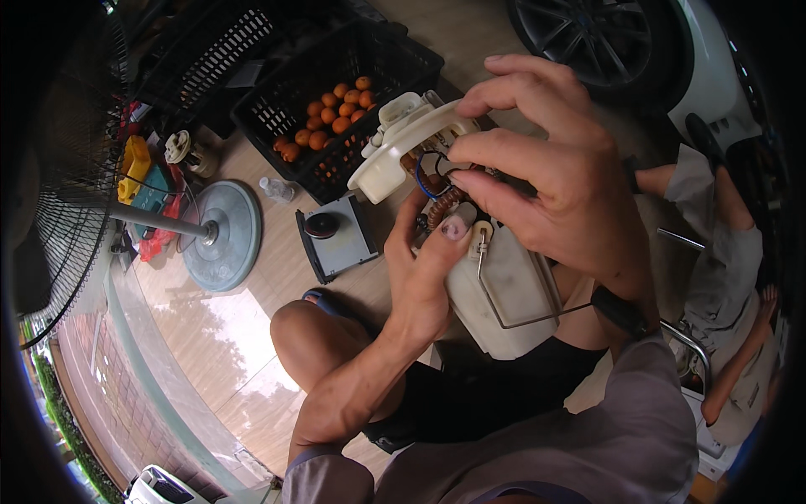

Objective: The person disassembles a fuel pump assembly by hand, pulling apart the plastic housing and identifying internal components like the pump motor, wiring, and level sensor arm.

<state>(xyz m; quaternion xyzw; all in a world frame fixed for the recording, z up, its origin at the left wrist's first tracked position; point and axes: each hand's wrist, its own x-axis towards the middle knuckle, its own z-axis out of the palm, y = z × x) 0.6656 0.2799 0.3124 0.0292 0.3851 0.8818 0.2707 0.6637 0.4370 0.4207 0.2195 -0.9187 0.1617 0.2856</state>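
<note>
A fuel pump module is held above my lap, its cream round flange (382, 172) tilted up and its whitish plastic body (504, 336) below. Between these two parts run a brown corrugated hose (445, 207) and blue and black wires (422, 181). My left hand (424, 273) is closed round the module at the hose, thumb lying on top of the body. At the flange's right side, my right hand (546, 155) has thumb and finger pinched at a black wire; the exact contact is partly hidden. A bent metal float rod (504, 324) reaches to a black float (620, 312) by my right wrist.
A black crate (336, 168) with several oranges (340, 125) stands ahead. Left of it are a clear bottle (277, 190), a grey tray (351, 248), another pump unit (189, 151) and a fan's round base (222, 235). A person (722, 227) sits at right, near a car wheel (600, 46).
</note>
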